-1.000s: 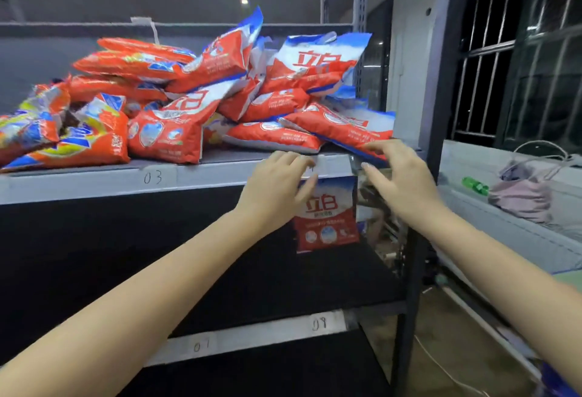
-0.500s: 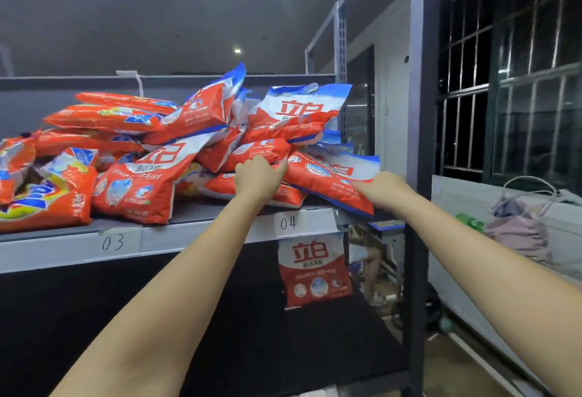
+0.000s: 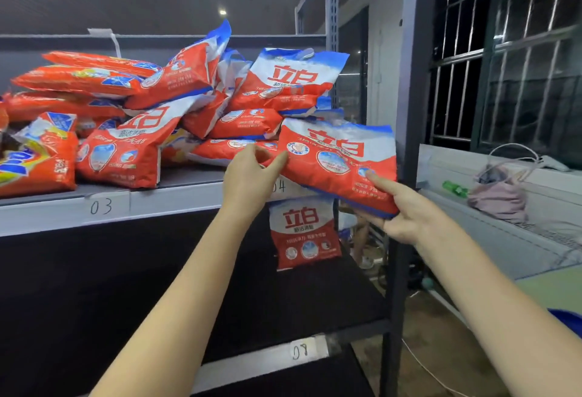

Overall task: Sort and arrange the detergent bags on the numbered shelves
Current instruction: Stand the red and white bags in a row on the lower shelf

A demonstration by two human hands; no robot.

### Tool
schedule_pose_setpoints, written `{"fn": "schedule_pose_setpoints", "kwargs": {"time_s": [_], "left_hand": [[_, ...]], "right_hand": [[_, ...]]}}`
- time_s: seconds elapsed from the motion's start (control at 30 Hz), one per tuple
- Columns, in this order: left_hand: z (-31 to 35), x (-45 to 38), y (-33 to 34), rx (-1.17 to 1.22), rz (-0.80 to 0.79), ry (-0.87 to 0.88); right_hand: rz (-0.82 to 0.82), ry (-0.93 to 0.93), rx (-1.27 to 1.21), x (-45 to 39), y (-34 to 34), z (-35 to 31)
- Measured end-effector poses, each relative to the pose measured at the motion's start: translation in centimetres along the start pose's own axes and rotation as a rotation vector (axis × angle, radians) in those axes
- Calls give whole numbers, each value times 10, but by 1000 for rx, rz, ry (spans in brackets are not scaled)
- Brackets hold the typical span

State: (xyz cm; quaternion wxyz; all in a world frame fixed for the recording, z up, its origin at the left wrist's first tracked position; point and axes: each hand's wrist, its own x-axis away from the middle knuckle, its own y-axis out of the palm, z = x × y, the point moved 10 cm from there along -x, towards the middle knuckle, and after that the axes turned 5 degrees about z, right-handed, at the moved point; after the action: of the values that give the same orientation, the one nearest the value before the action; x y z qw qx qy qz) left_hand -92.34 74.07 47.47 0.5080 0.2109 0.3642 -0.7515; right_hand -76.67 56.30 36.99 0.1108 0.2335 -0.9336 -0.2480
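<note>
Red-and-white detergent bag (image 3: 338, 163) is held tilted in front of the shelf edge (image 3: 176, 201), by the 04 label (image 3: 280, 186). The left hand (image 3: 252, 176) pinches its left corner; the right hand (image 3: 406, 217) grips its lower right end. More bags are piled (image 3: 151, 113) on the shelf behind, and another bag (image 3: 304, 233) stands on the shelf below.

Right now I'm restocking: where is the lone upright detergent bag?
The upright bag stands on the dark shelf below label 04, right side.

Label 04 (image 3: 280, 186) half hidden behind left hand (image 3: 248, 176).
</note>
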Motion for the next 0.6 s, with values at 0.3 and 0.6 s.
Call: {"fn": "schedule_pose_setpoints", "kwargs": {"time_s": [0.3,0.6], "left_hand": [[-81,105,36,590,-374,-468],[-157,219,67,720,-373,-713]], "right_hand": [[-141,-150,248,53,-46,49],[-105,-6,394,89,-117,181]]}}
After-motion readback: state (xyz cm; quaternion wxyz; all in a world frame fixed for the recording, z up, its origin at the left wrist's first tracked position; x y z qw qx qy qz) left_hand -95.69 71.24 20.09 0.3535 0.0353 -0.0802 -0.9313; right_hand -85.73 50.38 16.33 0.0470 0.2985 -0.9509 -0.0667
